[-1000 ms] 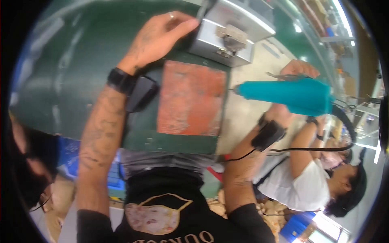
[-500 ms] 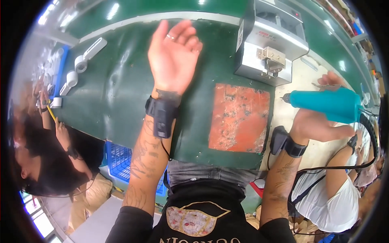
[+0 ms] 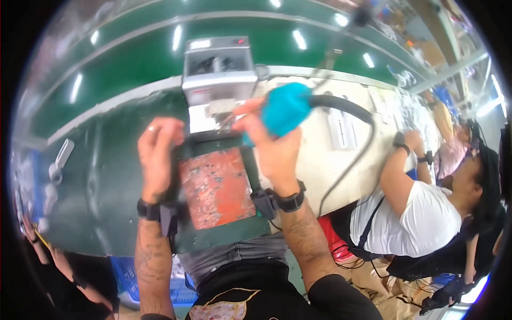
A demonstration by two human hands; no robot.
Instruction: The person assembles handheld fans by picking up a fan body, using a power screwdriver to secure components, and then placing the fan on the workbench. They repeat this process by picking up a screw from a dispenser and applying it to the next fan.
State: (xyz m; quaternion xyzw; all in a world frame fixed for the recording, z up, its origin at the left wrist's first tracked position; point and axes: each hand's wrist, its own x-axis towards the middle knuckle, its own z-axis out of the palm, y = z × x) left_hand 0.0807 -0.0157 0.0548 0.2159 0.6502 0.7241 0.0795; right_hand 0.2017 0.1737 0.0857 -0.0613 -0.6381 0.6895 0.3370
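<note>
My right hand [image 3: 277, 154] holds a teal electric screwdriver [image 3: 288, 106], its black cable [image 3: 352, 106] leading off to the right. The screwdriver's tip is hidden or blurred. The fingers of that hand reach toward the front metal block of a grey-and-white screw feeder [image 3: 218, 82]; I cannot tell whether they touch it. My left hand [image 3: 156, 154] hovers over the green mat left of the feeder, fingers loosely bent and blurred, with nothing visible in them. Between my forearms a worn red-orange pad [image 3: 217, 186] lies on the mat.
White plastic parts [image 3: 61, 160] lie at the mat's left. To the right, long white pieces [image 3: 341, 128] rest on the pale tabletop [image 3: 320, 176]. A co-worker in a white shirt [image 3: 410, 218] sits at the right. A blue basket [image 3: 125, 274] is below the table edge.
The view has swung right. My right hand has brought the screwdriver over to the feeder and turned it. My left hand has gone from palm-up and spread to bent fingers beside the feeder.
</note>
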